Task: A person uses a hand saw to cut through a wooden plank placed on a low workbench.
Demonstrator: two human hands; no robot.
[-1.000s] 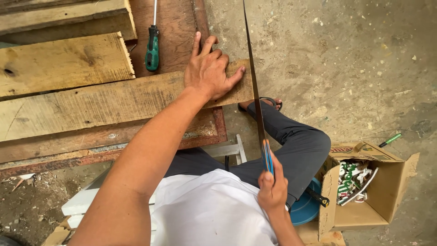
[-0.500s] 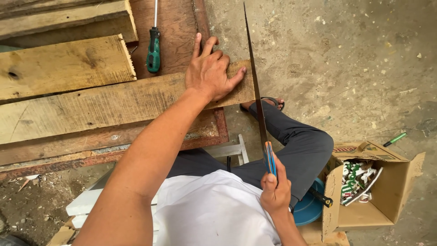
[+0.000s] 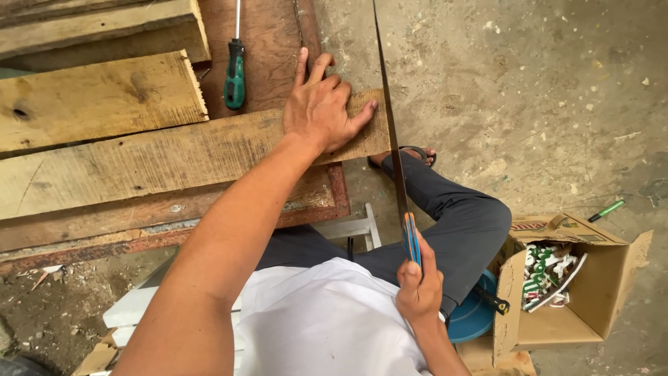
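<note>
The handsaw (image 3: 390, 125) has a dark blade and a blue handle with an orange stripe. The plank (image 3: 174, 157) is pale yellowish wood with grey weathered streaks; the board (image 3: 271, 42) beneath is reddish brown. The screwdriver (image 3: 234, 80) has a green and black handle. The shirt (image 3: 327, 320) is white, the trousers (image 3: 452, 216) dark grey. The cardboard box (image 3: 612, 278) is tan, the floor (image 3: 529, 83) mottled grey, the marker (image 3: 605, 210) green.

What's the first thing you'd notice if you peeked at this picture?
The long hand saw stands out first, its thin blade running up the middle beside the end of a wooden plank. The right hand grips its blue handle low down, while the left hand presses flat on the plank. A green screwdriver lies above.
</note>
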